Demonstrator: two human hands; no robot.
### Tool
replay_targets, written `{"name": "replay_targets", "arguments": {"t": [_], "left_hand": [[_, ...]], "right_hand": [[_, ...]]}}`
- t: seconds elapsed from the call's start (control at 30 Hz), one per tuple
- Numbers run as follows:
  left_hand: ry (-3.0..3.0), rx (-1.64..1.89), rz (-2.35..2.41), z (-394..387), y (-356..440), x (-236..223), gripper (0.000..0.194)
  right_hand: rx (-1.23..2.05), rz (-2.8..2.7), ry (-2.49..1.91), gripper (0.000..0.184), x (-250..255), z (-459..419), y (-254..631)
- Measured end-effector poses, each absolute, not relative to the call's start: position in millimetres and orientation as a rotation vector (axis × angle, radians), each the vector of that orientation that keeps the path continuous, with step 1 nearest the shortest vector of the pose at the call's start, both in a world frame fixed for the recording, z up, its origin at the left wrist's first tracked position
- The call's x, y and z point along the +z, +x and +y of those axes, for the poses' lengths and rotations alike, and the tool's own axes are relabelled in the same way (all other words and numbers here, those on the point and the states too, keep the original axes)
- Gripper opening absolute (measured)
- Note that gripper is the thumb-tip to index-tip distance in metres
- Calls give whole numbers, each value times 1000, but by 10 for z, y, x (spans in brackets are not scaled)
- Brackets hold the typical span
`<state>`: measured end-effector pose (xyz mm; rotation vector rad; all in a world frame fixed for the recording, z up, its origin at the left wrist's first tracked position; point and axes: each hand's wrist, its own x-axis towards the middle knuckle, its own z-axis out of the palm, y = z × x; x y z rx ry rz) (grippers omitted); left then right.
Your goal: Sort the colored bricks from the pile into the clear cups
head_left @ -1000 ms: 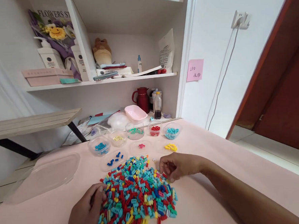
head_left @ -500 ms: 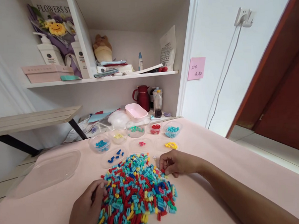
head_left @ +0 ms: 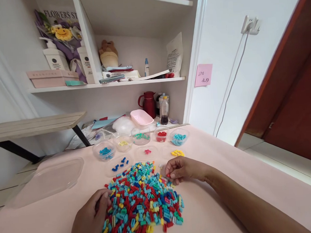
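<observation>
A heap of small toy building bricks (head_left: 142, 201) in red, light blue, yellow, green and dark blue spreads over the pink tabletop. At its right edge my right hand (head_left: 183, 169) is closed, with a red brick (head_left: 168, 176) pinched at the fingertips. My left hand (head_left: 91, 215) rests against the heap's left edge, its fingers curled in and the thumb alongside; anything inside them is hidden. Beyond the heap lie a shallow clear tray with dark blue bricks (head_left: 121, 164), another with pink bricks (head_left: 147, 151) and one with yellow bricks (head_left: 177, 153).
Behind these trays stand clear tubs with blue bricks (head_left: 105, 152), pale yellow bricks (head_left: 123, 143), green bricks (head_left: 141, 136), red bricks (head_left: 161, 135) and light blue bricks (head_left: 179, 139). A large clear lid (head_left: 51, 177) lies left. A pink basin (head_left: 142, 117) and red jug (head_left: 149, 105) are at the back.
My right hand has drawn slightly back from the heap, and the red brick now shows between its fingertips. My left hand stays in place. The camera view has tilted slightly.
</observation>
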<state>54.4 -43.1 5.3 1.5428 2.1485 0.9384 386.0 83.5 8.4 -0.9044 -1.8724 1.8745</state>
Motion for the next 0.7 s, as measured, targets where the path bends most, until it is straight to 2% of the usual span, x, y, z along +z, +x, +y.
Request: {"name": "replay_targets", "arguments": {"t": [0.47,0.6,0.7], "left_hand": [[1521,971,2163,-383,505,-27,41],[1523,973,2150,-383,495,-53,42],[1523,963,2140,-395,504,-28,41]], "right_hand": [[1784,-1864,-933,34,218,817,3863],[1455,-1892,-1038,29,512,1015,3830],[1008,-1855,-1193,19,764,1327,3751]]}}
